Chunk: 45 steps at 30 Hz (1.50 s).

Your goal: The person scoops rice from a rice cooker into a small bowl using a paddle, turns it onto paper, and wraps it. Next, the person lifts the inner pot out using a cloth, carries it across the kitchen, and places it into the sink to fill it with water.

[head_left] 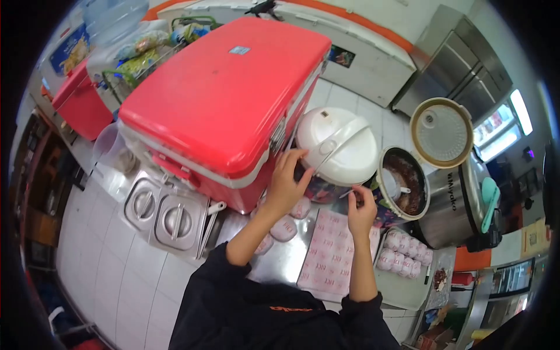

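Note:
My left hand [286,184] is at the near left side of a closed white rice cooker lid [344,149], its fingers apart and nothing visible in them. By the lid's front right edge, my right hand [362,207] has thumb and fingers pinched near a small pale piece that is too small to name. Below the hands lies a stack of printed wrapping paper [328,251]. Wrapped bundles [284,229] sit to its left, and several more wrapped bundles [402,256] fill a tray at the right.
A large red cooler box [227,87] stands at the left, with lidded steel pans [175,219] below it. An open pot [403,184] with dark food and a scoop is at the right, beside a raised lid [441,133] and a steel Miyako cooker [446,213].

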### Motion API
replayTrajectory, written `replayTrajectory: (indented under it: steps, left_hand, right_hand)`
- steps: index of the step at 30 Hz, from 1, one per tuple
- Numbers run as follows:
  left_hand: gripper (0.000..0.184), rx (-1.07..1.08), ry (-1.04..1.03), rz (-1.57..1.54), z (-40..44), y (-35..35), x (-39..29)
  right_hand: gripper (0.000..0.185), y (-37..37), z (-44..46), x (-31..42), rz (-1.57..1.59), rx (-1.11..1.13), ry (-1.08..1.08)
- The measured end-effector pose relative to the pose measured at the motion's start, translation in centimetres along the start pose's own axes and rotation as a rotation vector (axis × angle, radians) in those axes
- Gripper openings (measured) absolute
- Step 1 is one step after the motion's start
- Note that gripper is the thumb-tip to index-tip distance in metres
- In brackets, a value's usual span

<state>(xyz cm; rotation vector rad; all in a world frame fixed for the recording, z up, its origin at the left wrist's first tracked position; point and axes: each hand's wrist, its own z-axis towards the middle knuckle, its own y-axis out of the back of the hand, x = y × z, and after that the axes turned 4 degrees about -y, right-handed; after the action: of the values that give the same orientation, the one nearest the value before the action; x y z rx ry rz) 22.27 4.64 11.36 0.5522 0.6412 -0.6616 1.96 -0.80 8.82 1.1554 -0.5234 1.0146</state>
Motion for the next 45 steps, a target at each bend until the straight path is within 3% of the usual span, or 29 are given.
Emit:
replayTrajectory:
  steps: [1,2,4,5,6,8,9,11,15,22,26,28,33,36,39,40,42,44,45]
  left_hand:
    - [0.029,0.003,0.014,0.017,1.8,-1.5,1.7]
    - [0.028,0.012,0.03,0.031,3.2,-3.1,3.1]
    - [0.026,0.102,-0.027,0.102,5.2,-5.2,4.8]
    - [0.028,0.181,-0.064,0.207,6.0,-6.1,5.6]
    - [0.028,0.186,-0.084,0.183,6.8,-6.7,5.9]
    - [0.032,0.222,-0.161,0.208,7.4,-7.4,6.7]
    - [0.032,0.267,-0.099,0.109,7.4,-7.5,6.8]
    - [0.031,0.267,-0.098,0.129,7.4,-7.8,6.7]
    - [0.03,0.232,-0.068,0.195,6.8,-8.7,5.8]
    - [0.028,0.169,-0.005,0.244,6.4,-9.5,6.0]
    - [0.027,0.094,0.02,0.258,5.6,-10.9,5.6]
    - [0.027,0.014,0.045,0.278,4.9,-11.7,5.1]
    - [0.027,-0.065,0.109,0.328,3.4,-13.5,3.0]
    - [0.027,-0.092,0.169,0.37,2.7,-14.5,1.2]
    - [0.027,-0.133,0.154,0.42,2.0,-15.7,0.3]
    - [0.027,-0.13,0.154,0.419,1.9,-15.9,0.3]
    - [0.019,-0.088,0.176,0.395,1.6,-15.9,0.0]
    - [0.02,-0.122,0.164,0.355,1.6,-16.0,-0.5]
    - [0.027,-0.155,0.151,0.314,1.8,-15.9,-0.9]
  right_hand:
    - [0.015,-0.2,2.2,1.5,-0.073,-0.023,0.012]
    - [0.014,-1.0,4.3,2.0,-0.1,-0.147,0.186]
    - [0.024,-2.5,7.5,2.9,-0.001,-0.078,0.073]
    - [0.025,-3.1,8.4,3.3,-0.078,-0.045,-0.081]
    - [0.025,-4.1,8.8,3.1,-0.09,-0.073,-0.081]
    - [0.022,-5.9,9.2,1.7,-0.577,-0.49,-0.008]
    - [0.022,-6.1,9.2,1.2,-0.584,-0.503,-0.014]
    - [0.02,-6.3,9.5,0.0,-0.526,-0.323,0.163]
    - [0.019,-5.1,11.2,-0.2,-0.299,-0.081,0.274]
    - [0.018,-4.0,11.8,-0.1,-0.152,0.032,0.306]
    - [0.011,-2.8,11.9,-1.8,-0.088,-0.058,0.413]
    - [0.005,-0.8,11.4,-1.5,-0.154,-0.289,0.506]
    - [0.013,8.1,8.6,-4.7,-0.169,-0.624,0.203]
    - [0.006,14.6,12.4,-9.2,-0.117,-0.532,-0.032]
    - [0.016,19.3,16.0,-14.5,-0.459,-0.169,-0.258]
    - [0.016,19.3,17.1,-15.9,-0.459,-0.17,-0.261]
    - [0.029,19.2,18.6,-18.4,-0.748,0.439,-0.208]
    - [0.044,16.8,19.3,-21.7,-0.964,0.623,-0.279]
    - [0.05,16.3,18.9,-19.7,-1.007,0.652,-0.334]
